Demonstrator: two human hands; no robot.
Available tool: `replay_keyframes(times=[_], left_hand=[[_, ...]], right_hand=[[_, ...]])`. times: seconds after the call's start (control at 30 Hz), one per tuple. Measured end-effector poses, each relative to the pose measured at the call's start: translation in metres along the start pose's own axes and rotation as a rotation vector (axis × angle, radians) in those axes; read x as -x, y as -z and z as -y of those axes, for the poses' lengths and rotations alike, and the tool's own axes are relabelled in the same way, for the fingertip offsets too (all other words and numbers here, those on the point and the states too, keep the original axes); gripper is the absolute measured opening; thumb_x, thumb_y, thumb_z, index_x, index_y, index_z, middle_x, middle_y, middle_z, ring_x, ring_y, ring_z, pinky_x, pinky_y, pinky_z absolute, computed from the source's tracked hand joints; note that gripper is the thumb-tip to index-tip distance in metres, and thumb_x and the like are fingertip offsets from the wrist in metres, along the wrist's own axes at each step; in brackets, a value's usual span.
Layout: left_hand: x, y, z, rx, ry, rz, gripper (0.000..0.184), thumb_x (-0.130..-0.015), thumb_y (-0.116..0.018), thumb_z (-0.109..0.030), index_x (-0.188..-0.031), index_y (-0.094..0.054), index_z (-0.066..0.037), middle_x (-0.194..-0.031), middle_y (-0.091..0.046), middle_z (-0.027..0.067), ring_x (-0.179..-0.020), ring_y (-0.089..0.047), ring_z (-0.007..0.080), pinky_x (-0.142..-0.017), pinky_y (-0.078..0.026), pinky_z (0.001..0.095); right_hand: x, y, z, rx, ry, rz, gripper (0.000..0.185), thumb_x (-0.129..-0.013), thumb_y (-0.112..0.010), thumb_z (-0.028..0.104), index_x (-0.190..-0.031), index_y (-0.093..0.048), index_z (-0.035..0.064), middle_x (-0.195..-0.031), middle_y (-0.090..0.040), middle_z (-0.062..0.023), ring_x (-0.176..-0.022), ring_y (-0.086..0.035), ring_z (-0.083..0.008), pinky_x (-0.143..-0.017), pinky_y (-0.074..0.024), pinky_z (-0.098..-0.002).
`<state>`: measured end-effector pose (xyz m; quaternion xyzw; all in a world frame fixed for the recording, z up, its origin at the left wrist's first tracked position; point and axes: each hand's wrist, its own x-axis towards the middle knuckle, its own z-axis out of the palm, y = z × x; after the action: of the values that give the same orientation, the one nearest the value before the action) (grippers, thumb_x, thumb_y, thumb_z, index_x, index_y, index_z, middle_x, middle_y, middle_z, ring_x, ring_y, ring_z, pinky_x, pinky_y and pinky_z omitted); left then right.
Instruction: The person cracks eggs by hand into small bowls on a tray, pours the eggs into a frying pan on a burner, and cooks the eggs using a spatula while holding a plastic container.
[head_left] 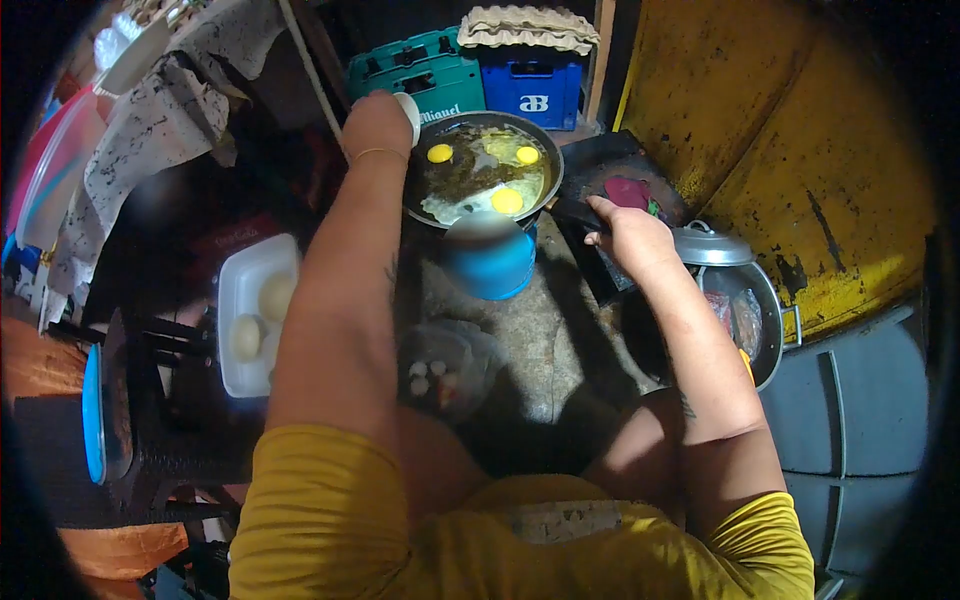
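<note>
A round frying pan (465,180) holds oil and three eggs with yellow yolks, their whites partly set. At its left edge, my left hand (378,128) is closed on a small white cup or bowl (408,116), mostly hidden behind the fingers. My right hand (636,238) grips the pan's dark handle (578,212) from the right. Just below the pan's front rim stands a blue round container (492,262), its top blurred. A clear plastic container (470,350) with several small whitish pieces lies nearer my lap.
Left of my left arm is a white tray (230,345) with round pale items. Behind the pan stand a green crate (425,85) and a blue crate (532,92) topped by egg cartons (528,28). A metal pot (770,345) with its lid (712,245) sits at right.
</note>
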<state>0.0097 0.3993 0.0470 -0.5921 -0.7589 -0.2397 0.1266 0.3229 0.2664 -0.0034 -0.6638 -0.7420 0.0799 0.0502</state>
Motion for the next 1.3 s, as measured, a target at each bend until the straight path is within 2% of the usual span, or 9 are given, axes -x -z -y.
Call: replay_keyframes(times=[0.57,0.67,0.73,0.83,0.97,1.07,1.13,1.23,1.3], left_hand=[[0.012,0.005,0.01,-0.047,-0.314,-0.214,0.019,-0.091,-0.05,-0.015,-0.099,-0.063,-0.003,-0.101,-0.066,0.0221,-0.089,-0.067,0.0396,-0.077,-0.055,0.0497],[0.006,-0.001,0.022,0.103,-0.076,-0.249,0.023,-0.086,-0.055,-0.018,-0.097,-0.065,0.0,-0.101,-0.067,0.024,-0.089,-0.067,0.0402,-0.077,-0.054,0.0505],[0.003,-0.001,0.032,0.372,0.345,-0.166,0.028,-0.08,-0.061,-0.019,-0.098,-0.07,0.001,-0.1,-0.069,0.0234,-0.096,-0.067,0.0416,-0.083,-0.053,0.0457],[0.016,0.006,0.04,0.629,0.524,-0.151,0.035,-0.074,-0.064,-0.019,-0.098,-0.07,0.006,-0.1,-0.069,0.0269,-0.094,-0.067,0.043,-0.082,-0.052,0.0449],[0.029,-0.004,0.069,0.802,0.577,-0.03,0.035,-0.074,-0.065,-0.017,-0.097,-0.07,0.009,-0.096,-0.069,0.0283,-0.091,-0.069,0.041,-0.081,-0.053,0.0431],[0.054,-0.005,0.098,0.716,0.476,0.091,0.026,-0.074,-0.065,-0.014,-0.087,-0.069,0.008,-0.079,-0.069,0.0223,-0.069,-0.069,0.0333,-0.062,-0.053,0.0406],[0.09,0.02,0.101,1.104,0.608,0.193,0.014,-0.08,-0.065,-0.013,-0.074,-0.063,0.0,-0.064,-0.059,0.0075,-0.046,-0.051,0.017,-0.04,-0.038,0.0338],[0.121,0.048,0.127,1.256,0.765,0.151,0.013,-0.082,-0.063,-0.014,-0.077,-0.062,-0.002,-0.065,-0.058,0.0062,-0.046,-0.049,0.0142,-0.039,-0.036,0.0294],[0.134,0.049,0.171,1.248,0.651,0.047,0.018,-0.081,-0.063,-0.017,-0.071,-0.063,-0.001,-0.061,-0.059,0.008,-0.042,-0.05,0.0176,-0.039,-0.038,0.0363]], right_hand=[[-0.002,-0.009,-0.004,-0.022,0.011,-0.034,0.059,-0.082,-0.073,0.034,-0.137,-0.052,0.0262,-0.111,-0.067,-0.0182,-0.102,-0.064,-0.0365,-0.084,-0.0511,-0.0471],[-0.003,-0.008,-0.003,-0.019,0.008,-0.02,0.059,-0.082,-0.073,0.035,-0.137,-0.052,0.026,-0.11,-0.067,-0.0179,-0.102,-0.065,-0.0364,-0.084,-0.0512,-0.0471],[-0.003,-0.007,-0.002,-0.018,0.01,-0.011,0.059,-0.082,-0.073,0.035,-0.137,-0.052,0.0259,-0.11,-0.068,-0.0178,-0.102,-0.065,-0.0364,-0.083,-0.0513,-0.047],[-0.004,-0.007,-0.004,-0.022,0.018,0.007,0.057,-0.084,-0.071,0.032,-0.137,-0.053,0.0234,-0.112,-0.068,-0.0185,-0.105,-0.065,-0.0345,-0.087,-0.052,-0.0465],[-0.003,-0.011,-0.006,-0.016,0.043,-0.052,0.058,-0.082,-0.073,0.034,-0.136,-0.053,0.024,-0.109,-0.068,-0.0182,-0.101,-0.065,-0.0363,-0.083,-0.0514,-0.0469],[-0.004,-0.013,-0.007,-0.023,0.058,-0.049,0.058,-0.083,-0.073,0.032,-0.136,-0.053,0.0215,-0.109,-0.068,-0.018,-0.102,-0.065,-0.0368,-0.084,-0.0511,-0.0468],[-0.009,-0.018,-0.012,0.003,0.069,-0.054,0.057,-0.084,-0.071,0.034,-0.137,-0.053,0.0222,-0.109,-0.068,-0.0171,-0.101,-0.066,-0.0353,-0.083,-0.0528,-0.0462],[-0.003,-0.009,-0.003,-0.012,0.053,-0.053,0.058,-0.083,-0.073,0.033,-0.136,-0.053,0.0213,-0.11,-0.068,-0.0173,-0.102,-0.065,-0.0359,-0.083,-0.0516,-0.0459],[-0.001,-0.009,-0.001,-0.022,0.029,-0.037,0.06,-0.082,-0.074,0.031,-0.136,-0.053,0.0204,-0.112,-0.067,-0.0178,-0.104,-0.064,-0.037,-0.086,-0.0503,-0.0455]])
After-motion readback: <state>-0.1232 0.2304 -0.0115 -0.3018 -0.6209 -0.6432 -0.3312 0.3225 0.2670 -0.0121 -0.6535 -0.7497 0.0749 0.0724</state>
